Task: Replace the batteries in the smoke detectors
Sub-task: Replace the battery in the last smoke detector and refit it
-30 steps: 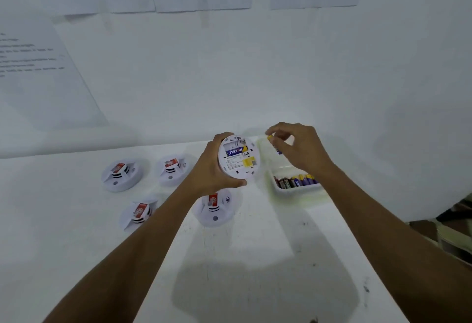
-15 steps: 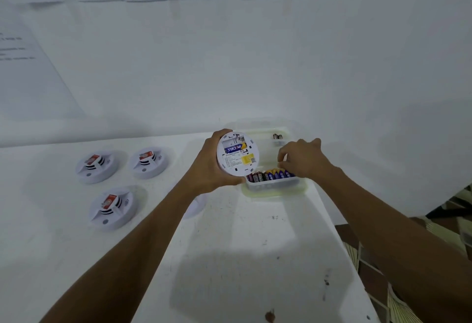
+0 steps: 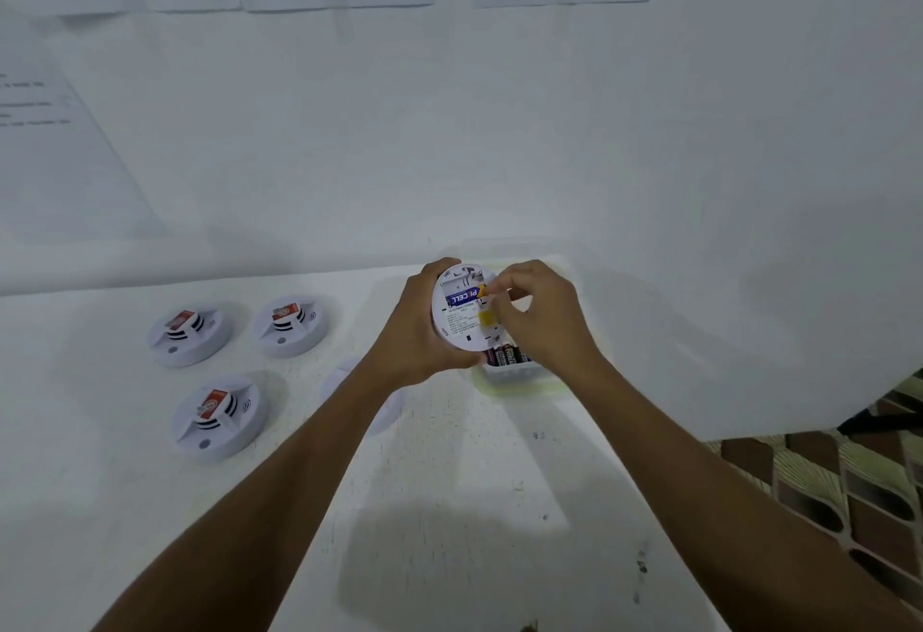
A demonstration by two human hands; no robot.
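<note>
My left hand [image 3: 414, 331] grips a white round smoke detector [image 3: 462, 329] and holds it up with its back toward me, above the table. A blue battery [image 3: 462, 297] with a yellow end lies in its open compartment. The curled fingers of my right hand [image 3: 544, 316] pinch at the yellow end of that battery, at the detector's right edge. Whether another battery is inside the fingers is hidden. Just below the hands sits a clear tray [image 3: 514, 378] with dark batteries [image 3: 504, 356] in it.
Three more white detectors lie face up on the white table at the left [image 3: 187, 331], [image 3: 292, 324], [image 3: 220, 414]. A fourth [image 3: 339, 384] is mostly hidden under my left forearm. The table ends at the right above a tiled floor [image 3: 849, 481]. A papered wall stands close behind.
My right hand has left the battery tray and come up to the detector's compartment. The view has shifted, and my left hand keeps the detector raised.
</note>
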